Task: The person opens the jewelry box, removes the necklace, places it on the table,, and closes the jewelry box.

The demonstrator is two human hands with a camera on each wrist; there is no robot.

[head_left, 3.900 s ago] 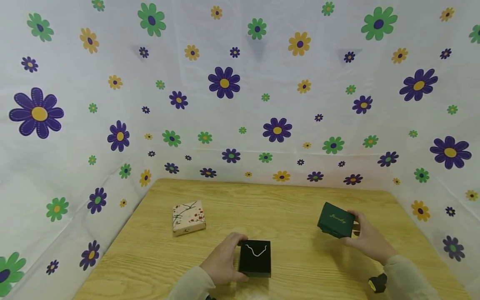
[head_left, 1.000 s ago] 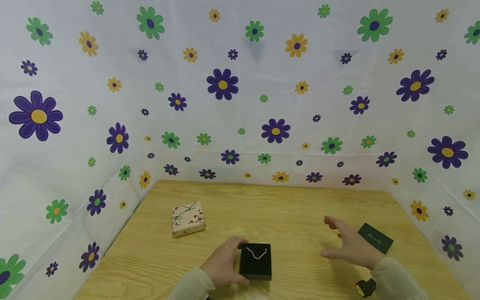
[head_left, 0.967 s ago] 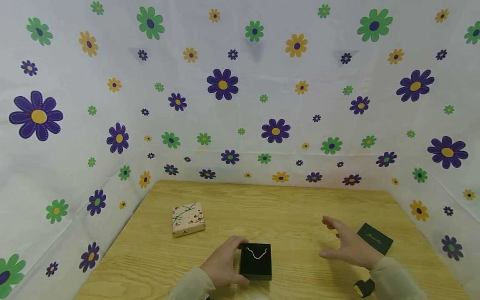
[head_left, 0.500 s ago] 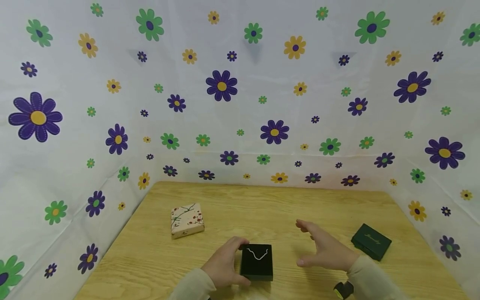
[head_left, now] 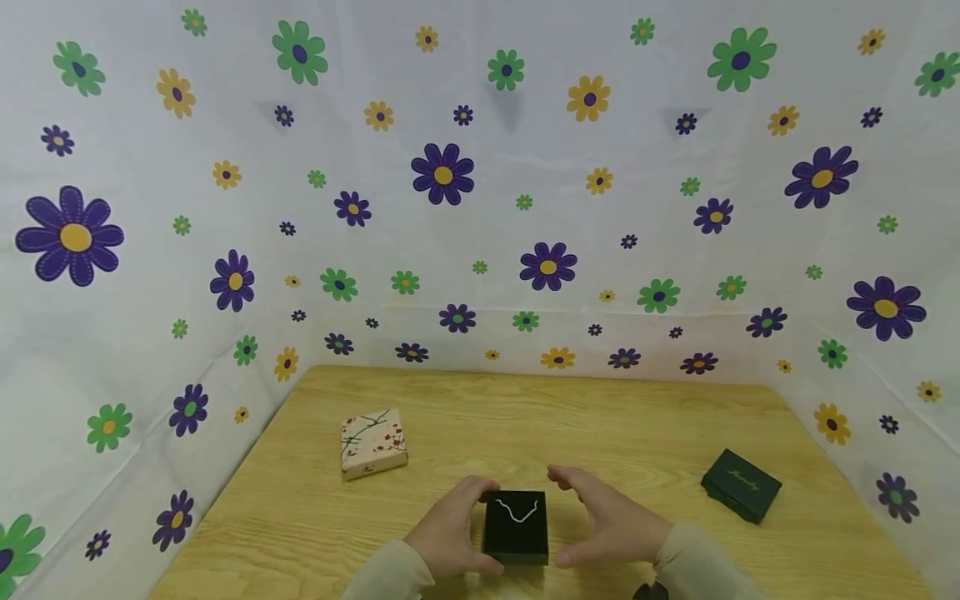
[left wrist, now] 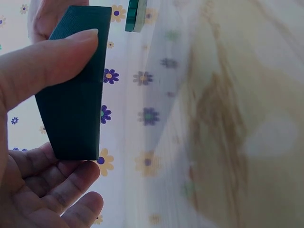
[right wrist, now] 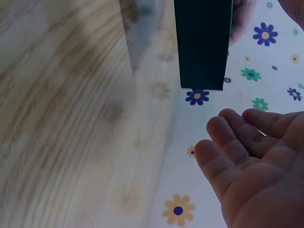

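My left hand grips a small open dark green jewelry box at the front of the table, thumb on its near side and fingers on the far side. Inside, a thin silver chain hangs in a curve on the black insert. In the left wrist view the thumb presses the wall of the box, with fingers at its opposite end. My right hand is just right of the box, fingers extended and spread, holding nothing. Its fingers stay apart from the box in the right wrist view.
A dark green lid with gold "Jewelry" lettering lies on the right of the wooden table. A cream box with a red-flower print sits at the back left. White flower-printed sheets enclose the table.
My right hand has let go of the green lid, which is now on the table at right, and has moved left to beside the box. My left hand keeps its grip.
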